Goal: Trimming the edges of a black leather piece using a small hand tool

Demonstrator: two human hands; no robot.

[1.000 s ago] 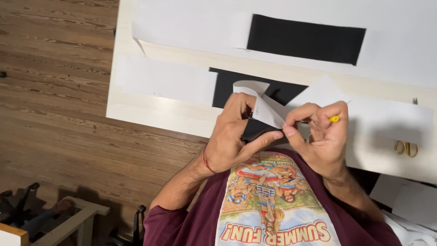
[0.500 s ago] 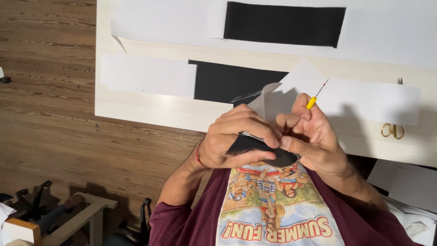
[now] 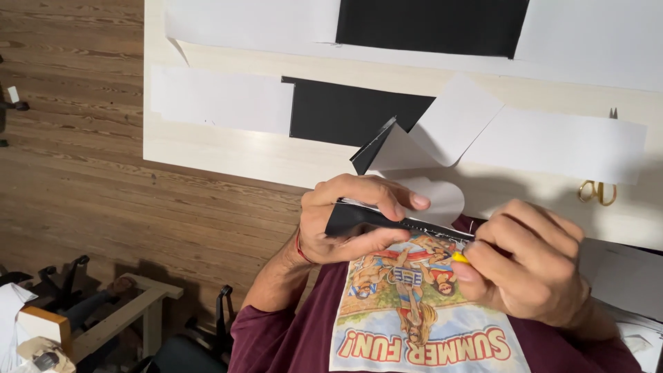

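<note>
The head view looks down on a pale wooden tabletop (image 3: 228,148) above a brown plank floor (image 3: 69,173). The left hand (image 3: 352,221) pinches a folded black sheet piece (image 3: 356,221), thumb beneath and fingers curled over its top edge, holding it in the air just in front of the maroon printed shirt (image 3: 428,324), near the tabletop's front edge. The right hand (image 3: 532,266) is closed around a thin yellow-handled tool (image 3: 459,257), whose dark tip lies along the edge of the black piece; whether tip and piece touch cannot be told.

On the tabletop behind the hands, a black rectangular sheet (image 3: 345,110) lies between a white paper strip (image 3: 221,100) on one side and curled white paper pieces (image 3: 449,128) on the other, with 1 black corner turned up. A larger black panel (image 3: 431,27) lies farther back on a wide white sheet (image 3: 255,24). Gold-handled scissors (image 3: 599,190) rest near the tabletop's edge, well apart from the hands. A wooden frame (image 3: 117,314) stands on the floor.
</note>
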